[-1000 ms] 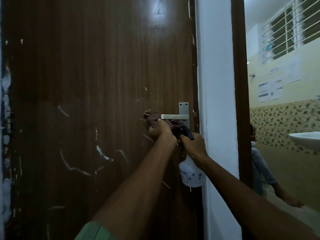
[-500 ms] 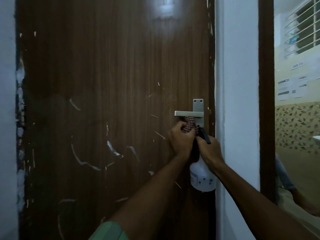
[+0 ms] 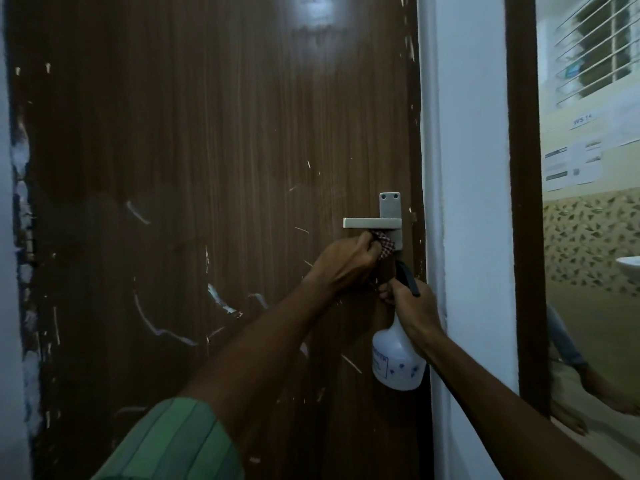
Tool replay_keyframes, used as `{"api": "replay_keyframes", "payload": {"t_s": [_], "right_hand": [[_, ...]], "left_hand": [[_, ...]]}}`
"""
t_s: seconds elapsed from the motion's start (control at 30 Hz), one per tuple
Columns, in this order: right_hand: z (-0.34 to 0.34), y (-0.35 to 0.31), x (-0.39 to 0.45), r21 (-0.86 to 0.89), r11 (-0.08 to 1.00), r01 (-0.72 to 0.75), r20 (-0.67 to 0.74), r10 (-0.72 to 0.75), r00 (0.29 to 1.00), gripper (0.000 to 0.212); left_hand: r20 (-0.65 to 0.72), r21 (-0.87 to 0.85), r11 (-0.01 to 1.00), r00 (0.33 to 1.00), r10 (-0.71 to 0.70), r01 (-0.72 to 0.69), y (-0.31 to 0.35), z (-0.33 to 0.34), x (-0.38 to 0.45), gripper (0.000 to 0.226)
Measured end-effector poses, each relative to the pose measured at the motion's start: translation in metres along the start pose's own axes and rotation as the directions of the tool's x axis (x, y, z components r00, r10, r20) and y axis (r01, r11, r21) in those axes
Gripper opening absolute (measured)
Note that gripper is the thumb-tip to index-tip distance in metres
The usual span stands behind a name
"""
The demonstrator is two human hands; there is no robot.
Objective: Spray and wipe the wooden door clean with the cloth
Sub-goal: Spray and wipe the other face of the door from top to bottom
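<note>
Nearest, a green sleeve [image 3: 173, 441] on the left arm. Further out, left hand [image 3: 343, 265] clenched around the checked cloth [image 3: 385, 244], pressed just under the metal door handle [image 3: 372, 223]. Beside it, right hand [image 3: 412, 308] wrapped round the neck of the white spray bottle [image 3: 396, 362], hanging close to the wooden door [image 3: 207, 168]. Probably mid-task: wiping around the handle underway, pale streaks and scuffs across the lower panel still to clean.
</note>
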State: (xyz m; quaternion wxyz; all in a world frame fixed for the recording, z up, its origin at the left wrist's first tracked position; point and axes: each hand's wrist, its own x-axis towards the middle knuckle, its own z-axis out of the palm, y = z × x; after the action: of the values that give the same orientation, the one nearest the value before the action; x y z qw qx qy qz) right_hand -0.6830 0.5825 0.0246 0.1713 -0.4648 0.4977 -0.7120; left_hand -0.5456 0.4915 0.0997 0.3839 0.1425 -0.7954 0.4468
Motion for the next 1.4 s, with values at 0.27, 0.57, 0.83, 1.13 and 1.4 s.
{"api": "replay_keyframes", "payload": {"t_s": [0.27,0.57,0.83,1.13,1.4], "right_hand": [[-0.007,-0.013,-0.001,-0.074,0.997,-0.008,0.057,0.012,0.998,0.023],[-0.009,-0.01,0.004,-0.112,0.992,0.054,0.089,-0.044,0.995,0.025],[-0.011,-0.012,0.003,-0.129,0.99,0.049,0.152,-0.029,0.988,0.025],[-0.013,-0.009,0.012,-0.155,0.988,0.023,0.198,0.009,0.98,0.028],[-0.007,-0.01,0.011,-0.161,0.985,0.057,0.18,-0.028,0.983,0.026]], "left_hand": [[-0.01,-0.01,0.996,0.996,0.09,-0.09,0.012,0.0,0.001,0.044],[0.047,-0.019,0.999,0.998,-0.034,0.035,0.028,-0.003,0.015,0.056],[0.193,0.047,0.992,0.975,0.106,-0.117,-0.017,-0.017,0.005,0.053],[-0.23,-0.07,0.63,0.602,-0.764,0.773,-0.061,-0.048,-0.008,0.031],[0.194,0.078,0.98,0.962,-0.193,0.181,-0.077,-0.05,0.023,0.086]]}}
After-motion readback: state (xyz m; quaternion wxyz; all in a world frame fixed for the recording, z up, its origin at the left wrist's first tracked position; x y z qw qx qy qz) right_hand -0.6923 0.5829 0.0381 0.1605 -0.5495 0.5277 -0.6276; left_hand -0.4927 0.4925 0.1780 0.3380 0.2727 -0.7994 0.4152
